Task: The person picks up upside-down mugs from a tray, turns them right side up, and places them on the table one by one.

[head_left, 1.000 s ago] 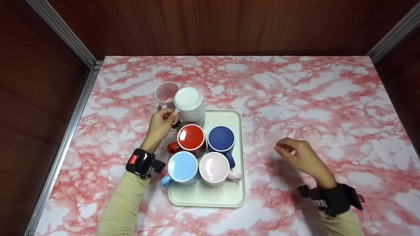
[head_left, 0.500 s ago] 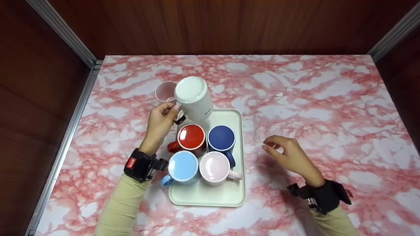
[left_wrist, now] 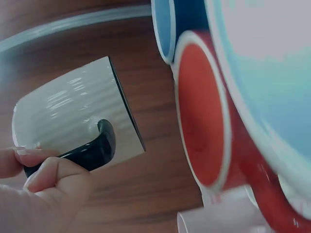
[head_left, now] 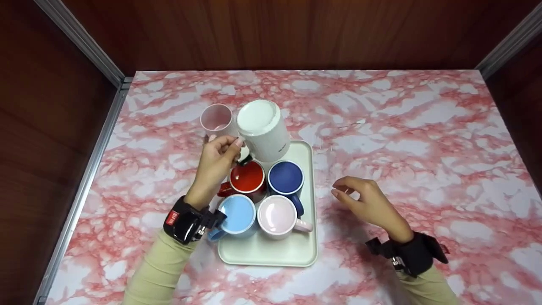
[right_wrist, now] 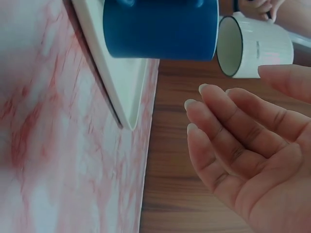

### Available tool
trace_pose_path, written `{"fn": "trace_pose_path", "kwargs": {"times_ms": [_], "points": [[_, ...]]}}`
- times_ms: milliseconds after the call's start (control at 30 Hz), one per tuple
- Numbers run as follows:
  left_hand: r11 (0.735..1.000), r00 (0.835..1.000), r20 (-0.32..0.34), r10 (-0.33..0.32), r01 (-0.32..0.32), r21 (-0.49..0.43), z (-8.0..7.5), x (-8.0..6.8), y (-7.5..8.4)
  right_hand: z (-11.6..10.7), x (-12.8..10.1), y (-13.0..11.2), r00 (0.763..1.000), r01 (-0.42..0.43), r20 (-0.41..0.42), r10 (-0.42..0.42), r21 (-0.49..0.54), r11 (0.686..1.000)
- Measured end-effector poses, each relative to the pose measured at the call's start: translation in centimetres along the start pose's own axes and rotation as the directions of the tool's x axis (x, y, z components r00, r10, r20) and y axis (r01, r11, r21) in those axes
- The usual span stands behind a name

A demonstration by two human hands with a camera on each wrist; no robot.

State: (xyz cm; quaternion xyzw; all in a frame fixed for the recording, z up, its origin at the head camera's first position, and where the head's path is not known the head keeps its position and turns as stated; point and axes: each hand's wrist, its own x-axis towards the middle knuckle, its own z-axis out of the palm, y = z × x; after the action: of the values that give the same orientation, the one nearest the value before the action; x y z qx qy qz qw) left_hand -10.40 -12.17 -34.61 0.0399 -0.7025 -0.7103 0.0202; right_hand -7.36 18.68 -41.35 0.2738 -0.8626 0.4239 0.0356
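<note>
My left hand (head_left: 216, 163) pinches the black handle (left_wrist: 92, 151) of a white mug (head_left: 266, 135). The mug hangs upside down, bottom up, over the far end of the cream tray (head_left: 271, 254); its black-rimmed mouth faces down. Just nearer than it stand a red mug (head_left: 247, 178) and a dark blue mug (head_left: 286, 178). A light blue mug (head_left: 237, 215) and a pale pink mug (head_left: 277, 216) stand upright in the tray's nearer part. My right hand (head_left: 368, 201) hovers right of the tray, fingers loosely bent, holding nothing; the right wrist view shows its palm (right_wrist: 272, 184).
A pale pink cup (head_left: 217, 118) stands on the marbled table (head_left: 402, 127), left of the tray's far end. Brown wood-grain panels (head_left: 296, 34) rise behind the table and at its sides. The red and light blue handles jut past the tray's left edge.
The left hand has lifted the white mug and carried it rightward, from beside the pink cup to above the tray's far end. My right hand has drifted left, closer to the tray.
</note>
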Motion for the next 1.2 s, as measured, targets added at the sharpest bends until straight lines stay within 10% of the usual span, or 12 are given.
{"fn": "trace_pose_path", "kwargs": {"times_ms": [900,1200], "points": [[0.913,0.943,0.259,-0.208,0.283,-0.295,4.9,-3.1,0.4,2.7,0.4,-2.8,1.000,0.007,-0.030,0.000,0.226,0.974],[0.838,0.910,0.337,-0.243,0.372,-0.400,6.5,-4.0,0.2,3.7,0.2,-4.4,0.980,-0.191,0.064,0.189,0.578,0.793]]}}
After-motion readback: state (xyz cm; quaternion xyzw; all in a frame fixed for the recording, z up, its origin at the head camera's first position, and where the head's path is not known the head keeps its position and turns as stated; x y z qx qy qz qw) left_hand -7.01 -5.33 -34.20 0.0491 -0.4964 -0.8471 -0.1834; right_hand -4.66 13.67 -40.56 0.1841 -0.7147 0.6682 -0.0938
